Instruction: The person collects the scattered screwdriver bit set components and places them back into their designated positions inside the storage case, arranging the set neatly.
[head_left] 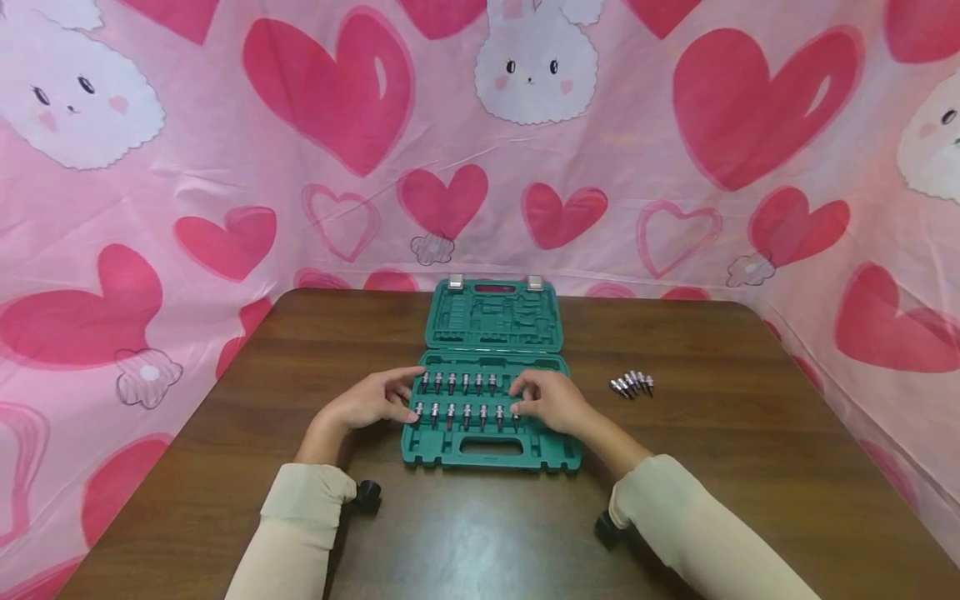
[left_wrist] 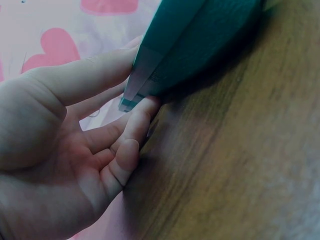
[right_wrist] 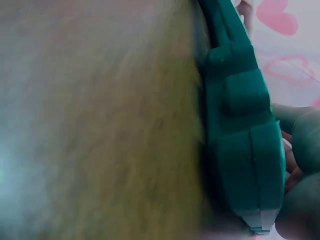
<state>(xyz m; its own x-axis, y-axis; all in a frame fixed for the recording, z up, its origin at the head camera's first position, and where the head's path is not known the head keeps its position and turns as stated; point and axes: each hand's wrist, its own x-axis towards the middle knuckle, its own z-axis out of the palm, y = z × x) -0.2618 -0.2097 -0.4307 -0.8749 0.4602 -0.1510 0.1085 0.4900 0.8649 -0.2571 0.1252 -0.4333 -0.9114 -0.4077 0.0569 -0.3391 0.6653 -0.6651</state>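
Observation:
A green case (head_left: pixel 491 461) lies opened flat on the table, holding two rows of metal bit sockets (head_left: pixel 467 415). At its left edge is my left hand (head_left: pixel 369 402), its thumb and a forefinger at the edge, spread apart; the left wrist view shows the hand (left_wrist: pixel 70 135) touching the side of the case (left_wrist: pixel 185 45), other fingers bent loosely. My right hand (head_left: pixel 553 402) is over the right part, thumb tip at the last socket of the lower row, fingers bent with a gap to the thumb. The right wrist view shows the case (right_wrist: pixel 250 150) hiding most of the right hand (right_wrist: pixel 305 145).
Several loose bit sockets (head_left: pixel 632 384) lie on the brown table (head_left: pixel 712 433) to the right of the case. The case's lid (head_left: pixel 493 315) is folded back, away from me. A pink cloth (head_left: pixel 465 133) with hearts and rabbits hangs behind and at both sides.

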